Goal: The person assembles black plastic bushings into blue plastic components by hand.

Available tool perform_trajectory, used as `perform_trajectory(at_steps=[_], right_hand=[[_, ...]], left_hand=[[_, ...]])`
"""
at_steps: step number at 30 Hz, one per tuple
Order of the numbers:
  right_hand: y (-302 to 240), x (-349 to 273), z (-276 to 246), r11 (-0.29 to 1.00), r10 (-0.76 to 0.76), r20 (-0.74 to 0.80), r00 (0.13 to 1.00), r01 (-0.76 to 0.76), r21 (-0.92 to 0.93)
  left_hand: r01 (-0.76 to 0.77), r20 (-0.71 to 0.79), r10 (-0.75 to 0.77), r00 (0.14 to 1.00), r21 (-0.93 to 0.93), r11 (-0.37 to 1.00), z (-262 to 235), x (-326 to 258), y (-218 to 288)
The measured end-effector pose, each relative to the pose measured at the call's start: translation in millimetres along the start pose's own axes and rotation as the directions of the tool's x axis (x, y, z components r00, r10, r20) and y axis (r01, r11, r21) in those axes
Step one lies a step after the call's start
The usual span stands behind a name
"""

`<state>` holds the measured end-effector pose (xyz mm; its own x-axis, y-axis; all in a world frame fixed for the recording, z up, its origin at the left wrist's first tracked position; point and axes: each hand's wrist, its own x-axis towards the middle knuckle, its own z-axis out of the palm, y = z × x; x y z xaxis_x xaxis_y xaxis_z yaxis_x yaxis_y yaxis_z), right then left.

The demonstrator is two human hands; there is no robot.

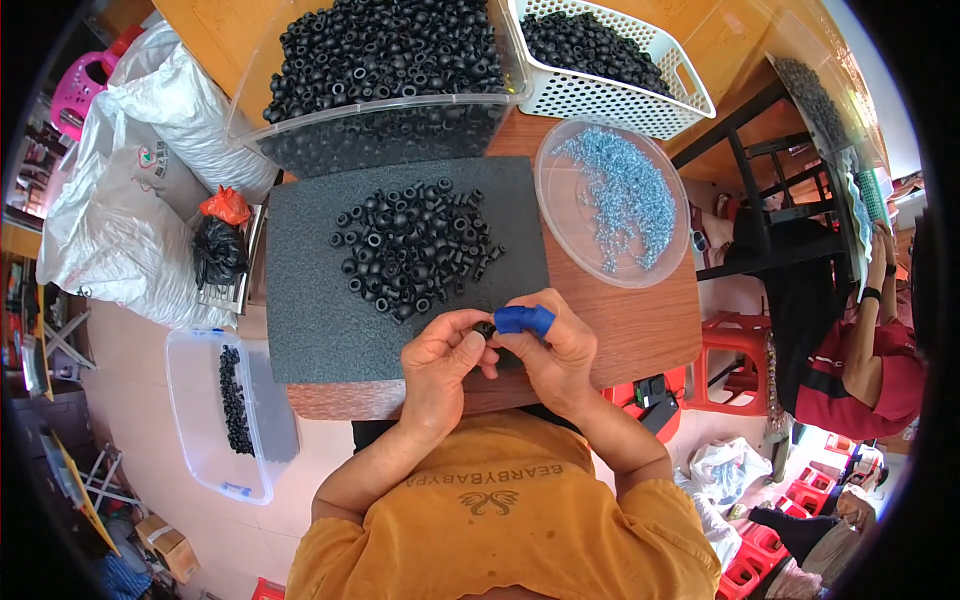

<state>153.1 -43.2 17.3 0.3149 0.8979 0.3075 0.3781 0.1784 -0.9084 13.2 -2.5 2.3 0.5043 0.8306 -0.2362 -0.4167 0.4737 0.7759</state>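
Close to the table's front edge, my left hand [438, 370] pinches a small black ring-like plastic part [484, 329] between thumb and fingertips. My right hand [562, 355] is closed right beside it, fingertips meeting the part. A blue cover [524, 319] wraps a finger of that hand. Whatever the right fingertips grip is too small and hidden to make out. Just beyond both hands, a loose heap of similar black parts [410, 245] lies on a dark grey foam mat [300, 310]. To the right, a round clear lid [570, 235] holds many tiny light-blue pieces [630, 190].
Behind the mat stand a clear bin [380, 120] and a white perforated basket [610, 105], both full of black parts. White sacks [130, 230] and a clear floor box [215, 470] are at left. A person in red [870, 370] works at right near red stools [735, 340].
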Motion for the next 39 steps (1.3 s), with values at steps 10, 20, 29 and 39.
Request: perform_trajectory(at_steps=[10,20,29,39], right_hand=[[3.6,-2.5,5.3,0.998,-0.061,-0.038,0.997,0.061,-0.011],[0.1,-2.5,9.9,0.973,-0.179,-0.048,0.983,0.169,-0.154],[2.4,-6.1,12.1,0.991,-0.13,-0.065,0.989,0.127,-0.047],[5.2,-8.8,13.6,0.997,-0.062,-0.038,0.997,0.06,-0.049]], left_hand=[[-0.025,0.029,0.023,0.999,0.065,0.998,0.6,-0.6,-2.1],[-0.048,-0.006,0.049,0.999,0.074,0.996,-1.5,-1.6,-7.9],[-0.038,0.004,0.038,0.999,0.127,0.991,-1.6,-2.1,-4.7],[-0.122,-0.006,0.13,0.992,0.302,0.946,-2.5,-3.9,-9.9]])
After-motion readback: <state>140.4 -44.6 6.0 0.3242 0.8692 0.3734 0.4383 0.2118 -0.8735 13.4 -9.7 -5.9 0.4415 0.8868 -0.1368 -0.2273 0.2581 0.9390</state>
